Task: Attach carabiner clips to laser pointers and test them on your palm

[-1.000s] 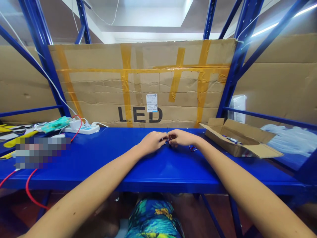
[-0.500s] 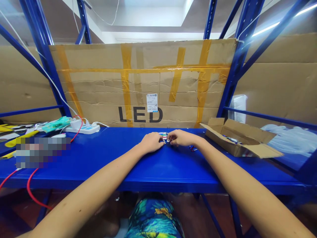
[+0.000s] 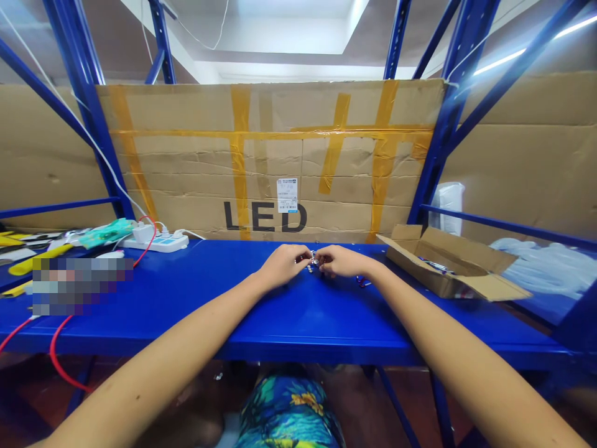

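In the head view, two bare hands meet above the blue shelf [image 3: 321, 320], a little right of the middle and toward its far edge. The left hand [image 3: 283, 264] curls with its thumb and fingertips at a small cluster of shiny pieces [image 3: 312, 261]; the fingers hide much of it, so I cannot tell whether they grasp it firmly or only touch it. The right hand [image 3: 339, 261] is bent at the same cluster from the right, fingers curled inward and close together; whether they pinch a piece, I cannot tell. The cluster sits in the narrow space between the two hands, too small to make out in detail. Just beside the right wrist, on its left side, a small red and blue item [image 3: 362, 282] lies on the shelf, partly covered by the forearm

Farther right stands an open cardboard box [image 3: 413, 267], flaps spread, with slender shiny items [image 3: 437, 266] inside. At the far left is a white power strip [image 3: 161, 244] with plugs in it, and left of that a turquoise packet [image 3: 108, 233] near yellow-handled tools [image 3: 41, 259]. Behind the shelf, a taped cardboard panel [image 3: 196, 165] reads LED
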Motion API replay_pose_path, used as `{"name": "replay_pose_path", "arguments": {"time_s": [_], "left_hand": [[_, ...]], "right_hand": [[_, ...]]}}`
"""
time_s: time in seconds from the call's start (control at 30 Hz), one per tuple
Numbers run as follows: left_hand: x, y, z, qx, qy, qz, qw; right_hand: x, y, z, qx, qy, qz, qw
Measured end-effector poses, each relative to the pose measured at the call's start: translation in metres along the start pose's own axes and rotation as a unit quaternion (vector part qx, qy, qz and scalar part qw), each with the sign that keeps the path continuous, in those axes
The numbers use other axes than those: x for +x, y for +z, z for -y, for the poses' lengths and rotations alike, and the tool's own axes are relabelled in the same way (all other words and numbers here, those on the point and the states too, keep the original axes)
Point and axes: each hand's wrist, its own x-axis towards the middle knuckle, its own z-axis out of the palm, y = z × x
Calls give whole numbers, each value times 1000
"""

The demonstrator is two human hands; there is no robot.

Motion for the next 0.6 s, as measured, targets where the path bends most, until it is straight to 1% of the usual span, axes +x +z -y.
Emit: {"name": "replay_pose_path", "arguments": {"time_s": [0.07, 0.13, 0.23, 0.33, 0.4, 0.47, 0.53, 0.6], "left_hand": [[0, 3, -2, 16, 41, 8, 999], [-1, 6, -2, 35, 57, 12, 998], [-1, 9, 0, 54, 67, 20, 996], [0, 6, 2, 59, 62, 27, 996], [0, -2, 2, 55, 41, 33, 997], [1, -16, 4, 52, 10, 56, 997], [-1, -33, 6, 53, -20, 112, 992], [-3, -49, 9, 25, -52, 198, 979]], "right_hand": [[1, 1, -1, 19, -13, 1, 1000], [2, 2, 0, 31, -20, 1, 999], [2, 3, 2, 49, -10, 4, 999], [1, 3, 3, 52, -6, 4, 999], [2, 3, 2, 41, -14, 0, 999], [2, 3, 1, 19, -27, -9, 999], [3, 3, 2, -6, -37, -21, 999], [3, 4, 3, -24, -41, -26, 999]]}}
